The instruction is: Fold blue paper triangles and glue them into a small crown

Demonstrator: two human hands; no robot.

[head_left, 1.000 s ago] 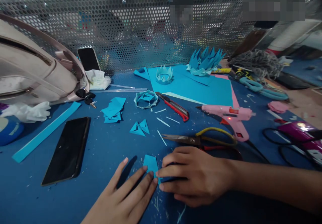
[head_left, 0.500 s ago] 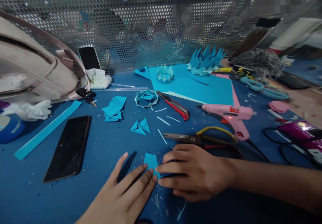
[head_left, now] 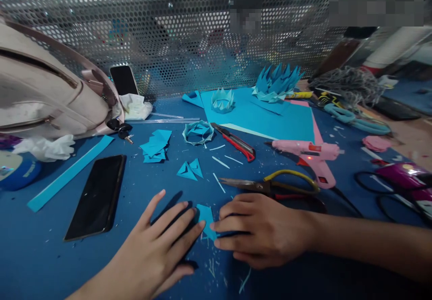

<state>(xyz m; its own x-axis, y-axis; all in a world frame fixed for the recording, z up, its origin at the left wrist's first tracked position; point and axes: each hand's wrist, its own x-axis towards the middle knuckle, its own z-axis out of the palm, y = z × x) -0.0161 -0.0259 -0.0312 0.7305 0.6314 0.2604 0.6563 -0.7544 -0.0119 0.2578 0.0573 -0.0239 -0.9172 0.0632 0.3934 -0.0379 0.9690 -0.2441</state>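
A small piece of light-blue paper [head_left: 206, 219] lies on the table between my hands. My left hand [head_left: 158, 241] is spread flat with its fingers apart, one fingertip touching the paper's left edge. My right hand [head_left: 259, 230] has its fingers bent together, with the fingertips on the paper's right edge. Just beyond lie two folded blue paper triangles [head_left: 189, 170]. A loose pile of blue paper pieces [head_left: 156, 146] is further left. Scissors [head_left: 249, 184] with yellow and red handles lie right behind my right hand.
A pink glue gun [head_left: 307, 149], red utility knife [head_left: 238, 142] and pointed paper ring [head_left: 198, 141] lie beyond. Blue sheets [head_left: 286, 124] carry paper crowns [head_left: 222, 100]. At left are a phone [head_left: 96, 196], a paper strip [head_left: 70, 173] and a bag [head_left: 43, 93]. Perforated metal [head_left: 189, 52] stands behind.
My left hand has drawn slightly left, its fingers lifting off most of the paper and its thumb now showing. My right hand stays nearly in place. The view has shifted slightly.
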